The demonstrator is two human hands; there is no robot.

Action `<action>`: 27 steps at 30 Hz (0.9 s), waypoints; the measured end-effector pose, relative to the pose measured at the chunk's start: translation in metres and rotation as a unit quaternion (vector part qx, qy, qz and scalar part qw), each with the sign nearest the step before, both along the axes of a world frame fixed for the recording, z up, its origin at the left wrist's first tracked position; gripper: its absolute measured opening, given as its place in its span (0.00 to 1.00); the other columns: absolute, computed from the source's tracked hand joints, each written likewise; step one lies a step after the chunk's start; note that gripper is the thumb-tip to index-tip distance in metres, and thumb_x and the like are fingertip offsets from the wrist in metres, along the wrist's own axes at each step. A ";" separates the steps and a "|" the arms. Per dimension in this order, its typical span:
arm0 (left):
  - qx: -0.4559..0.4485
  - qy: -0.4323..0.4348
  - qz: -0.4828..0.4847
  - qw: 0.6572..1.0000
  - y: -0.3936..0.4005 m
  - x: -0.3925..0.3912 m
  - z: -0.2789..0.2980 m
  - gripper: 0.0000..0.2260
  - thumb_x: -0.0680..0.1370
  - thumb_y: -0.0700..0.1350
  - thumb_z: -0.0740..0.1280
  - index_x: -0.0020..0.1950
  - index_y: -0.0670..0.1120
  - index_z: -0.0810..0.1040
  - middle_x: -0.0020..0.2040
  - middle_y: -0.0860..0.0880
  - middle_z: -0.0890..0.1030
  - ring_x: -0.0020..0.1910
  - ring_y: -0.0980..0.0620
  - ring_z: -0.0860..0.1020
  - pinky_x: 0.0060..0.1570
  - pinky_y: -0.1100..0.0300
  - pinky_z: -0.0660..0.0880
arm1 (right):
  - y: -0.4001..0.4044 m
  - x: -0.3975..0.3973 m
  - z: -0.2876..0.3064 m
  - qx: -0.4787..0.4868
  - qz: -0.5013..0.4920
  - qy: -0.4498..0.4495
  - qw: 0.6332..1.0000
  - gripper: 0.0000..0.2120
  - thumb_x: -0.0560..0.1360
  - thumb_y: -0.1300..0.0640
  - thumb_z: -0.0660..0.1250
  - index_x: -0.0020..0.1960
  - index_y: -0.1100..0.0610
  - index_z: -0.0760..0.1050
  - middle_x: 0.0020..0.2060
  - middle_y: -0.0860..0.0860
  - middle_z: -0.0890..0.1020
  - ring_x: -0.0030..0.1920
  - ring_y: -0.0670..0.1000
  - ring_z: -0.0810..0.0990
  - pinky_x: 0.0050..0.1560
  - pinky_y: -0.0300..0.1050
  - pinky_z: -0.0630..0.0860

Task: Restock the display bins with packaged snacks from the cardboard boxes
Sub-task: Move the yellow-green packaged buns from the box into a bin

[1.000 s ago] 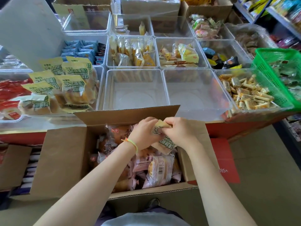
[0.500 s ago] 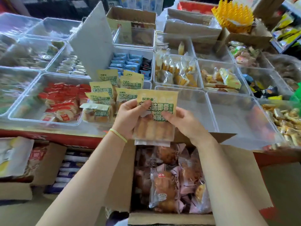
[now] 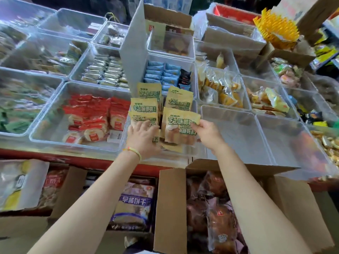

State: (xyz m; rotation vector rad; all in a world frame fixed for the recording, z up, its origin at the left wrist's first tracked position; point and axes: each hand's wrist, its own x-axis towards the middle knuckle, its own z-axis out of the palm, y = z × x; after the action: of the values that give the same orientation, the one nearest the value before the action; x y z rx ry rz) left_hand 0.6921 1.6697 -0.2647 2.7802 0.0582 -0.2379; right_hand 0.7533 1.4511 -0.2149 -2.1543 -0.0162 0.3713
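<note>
- Setting a yellow-and-green snack packet (image 3: 180, 128) into the clear display bin (image 3: 190, 153) at the near edge of the table (image 3: 60, 157), the right hand (image 3: 208, 133) pinches the packet's right edge, fingers clamped on the wrapper.
- Steadying the front packet of the neighbouring row (image 3: 144, 114), the left hand (image 3: 142, 136) lies flat against it, fingers straight and slightly spread; they grip nothing.
- Standing upright in two rows, the packets lean on one another, so I judge that lifting the left hand too soon could let the front ones tip forward over the low front wall.
- Holding only one edge, the right hand may let the new packet sag or twist, so that it lands slanted instead of upright.
- Pushing it in hard could crush the soft pastries inside or knock the row behind it out of line.
- Waiting below, the open cardboard box (image 3: 170, 208) still holds other wrapped snacks, and the empty bin (image 3: 238, 136) just to the right has nothing in it, so much restocking seems left.
</note>
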 end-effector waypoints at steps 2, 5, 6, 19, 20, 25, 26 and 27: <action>0.033 0.006 -0.027 0.999 0.004 0.002 -0.016 0.30 0.76 0.60 0.64 0.76 0.58 0.58 0.78 0.47 0.58 0.78 0.43 0.51 0.75 0.41 0.46 | 0.012 0.003 -0.017 -0.042 0.027 0.013 0.999 0.12 0.83 0.59 0.61 0.63 0.57 0.78 0.43 0.46 0.79 0.36 0.40 0.72 0.35 0.27 0.69; 0.069 -0.029 -0.038 0.996 0.011 0.005 -0.032 0.29 0.77 0.56 0.63 0.76 0.60 0.58 0.76 0.48 0.63 0.77 0.43 0.55 0.74 0.38 0.49 | 0.018 0.004 -0.048 -0.107 0.070 0.091 0.988 0.13 0.83 0.58 0.62 0.66 0.52 0.76 0.55 0.51 0.81 0.37 0.46 0.74 0.31 0.33 0.70; 0.078 -0.030 -0.042 0.996 0.014 0.006 -0.035 0.29 0.76 0.55 0.64 0.76 0.61 0.58 0.75 0.49 0.64 0.76 0.43 0.56 0.73 0.38 0.51 | 0.017 0.004 -0.055 -0.112 0.072 0.115 0.984 0.14 0.82 0.58 0.63 0.66 0.50 0.75 0.58 0.51 0.80 0.41 0.49 0.77 0.33 0.38 0.73; 0.121 -0.028 -0.088 0.988 0.022 0.030 -0.045 0.29 0.76 0.60 0.60 0.75 0.64 0.53 0.72 0.48 0.65 0.71 0.43 0.62 0.61 0.43 0.68 | 0.032 0.022 -0.065 -0.032 -0.068 0.185 0.980 0.17 0.80 0.59 0.67 0.68 0.57 0.73 0.59 0.54 0.80 0.59 0.57 0.79 0.52 0.57 0.81; 0.119 -0.031 -0.089 0.988 0.022 0.030 -0.045 0.29 0.76 0.60 0.60 0.75 0.64 0.54 0.72 0.47 0.66 0.70 0.43 0.63 0.60 0.43 0.68 | 0.031 0.022 -0.064 -0.047 -0.059 0.178 0.981 0.19 0.79 0.59 0.69 0.69 0.56 0.73 0.60 0.54 0.80 0.59 0.57 0.80 0.53 0.56 0.81; 0.095 -0.043 -0.089 0.991 0.033 0.030 -0.042 0.34 0.72 0.61 0.66 0.76 0.58 0.58 0.66 0.46 0.70 0.66 0.44 0.67 0.59 0.48 0.70 | 0.025 0.022 -0.062 -0.120 -0.094 0.123 0.981 0.17 0.78 0.58 0.70 0.66 0.57 0.77 0.53 0.54 0.82 0.49 0.56 0.82 0.48 0.53 0.83; 0.084 -0.042 -0.087 0.992 0.036 0.030 -0.040 0.35 0.71 0.61 0.67 0.76 0.56 0.59 0.65 0.46 0.71 0.64 0.44 0.69 0.58 0.48 0.71 | 0.025 0.021 -0.062 -0.118 -0.094 0.124 0.981 0.17 0.78 0.58 0.70 0.67 0.56 0.77 0.53 0.54 0.82 0.49 0.56 0.82 0.49 0.54 0.83; 0.077 -0.040 -0.082 0.993 0.040 0.030 -0.037 0.35 0.71 0.62 0.69 0.75 0.55 0.61 0.63 0.46 0.72 0.63 0.44 0.69 0.57 0.49 0.72 | 0.026 0.020 -0.062 -0.116 -0.088 0.126 0.981 0.18 0.78 0.58 0.69 0.68 0.55 0.76 0.54 0.54 0.82 0.49 0.56 0.82 0.50 0.54 0.83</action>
State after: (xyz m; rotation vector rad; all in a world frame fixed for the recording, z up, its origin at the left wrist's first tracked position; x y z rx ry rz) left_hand 0.7216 1.7097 -0.3016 2.9475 -0.1810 -0.1700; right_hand 0.7736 1.4771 -0.2772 -2.2997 0.3754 0.5639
